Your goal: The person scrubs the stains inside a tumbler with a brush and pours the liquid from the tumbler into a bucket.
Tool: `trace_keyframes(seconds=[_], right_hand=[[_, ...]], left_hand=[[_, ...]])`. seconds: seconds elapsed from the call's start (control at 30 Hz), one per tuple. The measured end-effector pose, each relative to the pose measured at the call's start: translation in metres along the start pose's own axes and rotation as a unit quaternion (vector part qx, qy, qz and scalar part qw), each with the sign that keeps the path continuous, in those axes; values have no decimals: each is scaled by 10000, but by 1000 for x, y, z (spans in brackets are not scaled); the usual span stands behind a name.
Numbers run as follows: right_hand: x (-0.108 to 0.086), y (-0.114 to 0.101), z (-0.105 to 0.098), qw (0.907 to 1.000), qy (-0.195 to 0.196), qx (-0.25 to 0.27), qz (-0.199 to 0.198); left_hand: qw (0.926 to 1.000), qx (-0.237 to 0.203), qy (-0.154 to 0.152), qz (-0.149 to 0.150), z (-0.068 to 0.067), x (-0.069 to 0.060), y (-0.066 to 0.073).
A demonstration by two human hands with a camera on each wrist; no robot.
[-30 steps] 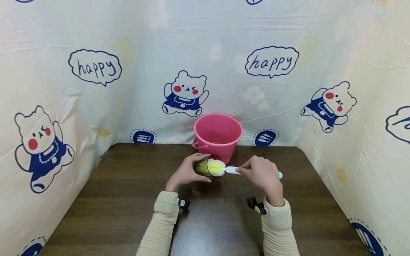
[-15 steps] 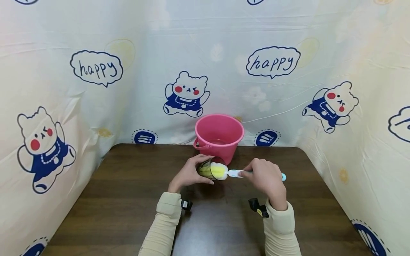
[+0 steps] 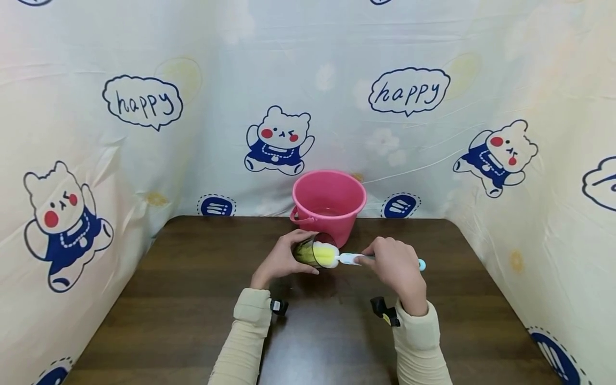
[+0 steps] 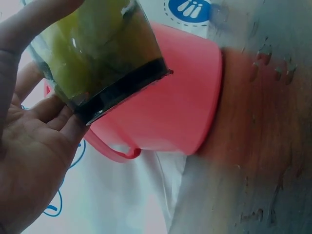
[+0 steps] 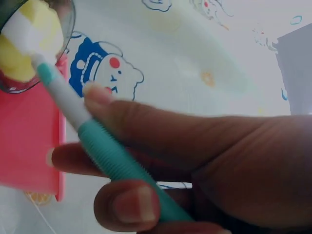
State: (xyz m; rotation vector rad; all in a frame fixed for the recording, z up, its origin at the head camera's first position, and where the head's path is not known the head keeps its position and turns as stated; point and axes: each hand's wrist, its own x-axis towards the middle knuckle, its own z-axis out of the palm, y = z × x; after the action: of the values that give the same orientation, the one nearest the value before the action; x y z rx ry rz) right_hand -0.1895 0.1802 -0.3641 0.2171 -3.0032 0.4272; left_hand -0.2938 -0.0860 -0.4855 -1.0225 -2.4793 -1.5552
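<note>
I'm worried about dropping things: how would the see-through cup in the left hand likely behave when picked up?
The see-through cup looks smooth and glossy, so probably slippery, more so if wet: drops dot the table. Its round shape suggests it could roll if laid sideways.

A pink bucket (image 3: 329, 195) stands on a brown table (image 3: 183, 299) before pale cloth (image 3: 332, 48) printed with bears (image 3: 278, 152)
</note>
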Motion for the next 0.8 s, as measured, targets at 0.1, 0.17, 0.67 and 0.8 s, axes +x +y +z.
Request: trace_keyframes(seconds=[0.1, 0.17, 0.67, 0.8], right_hand=[[0, 0, -1, 9998, 170, 61, -17], [1, 1, -1, 9996, 240, 118, 112], [-1, 0, 1, 9996, -103, 231, 110], [1, 3, 2, 9995, 90, 244, 157]], left_hand=[[9999, -105, 62, -11, 0, 0, 0], [9996, -260, 106, -6, 0, 0, 1], [9995, -314, 76, 28, 0, -2, 2], [9989, -452, 129, 0, -1, -2, 7]])
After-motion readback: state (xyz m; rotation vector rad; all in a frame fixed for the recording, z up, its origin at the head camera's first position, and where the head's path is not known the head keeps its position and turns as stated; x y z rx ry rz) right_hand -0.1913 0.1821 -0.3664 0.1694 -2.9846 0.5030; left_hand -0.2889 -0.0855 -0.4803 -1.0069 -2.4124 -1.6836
